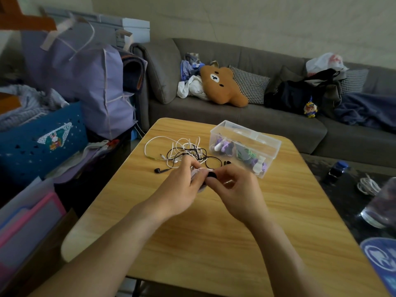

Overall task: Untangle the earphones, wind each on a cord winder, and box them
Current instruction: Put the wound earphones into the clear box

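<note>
A tangle of white and black earphone cords (182,150) lies on the wooden table (214,232), just beyond my hands. One black earbud (158,170) sticks out to the left. My left hand (182,185) grips a pale cord winder (198,174) over the table's middle. My right hand (237,189) pinches a dark bundle of black cord (211,175) against that winder. A clear plastic box (244,146) stands open at the right rear, holding several wound earphones on purple, white and grey winders.
A grey sofa (235,116) with a bear cushion and bags runs behind the table. Purple bags and a blue basket (40,142) crowd the left. A dark side table at right carries a bottle (336,171), a coiled white cable and a jar.
</note>
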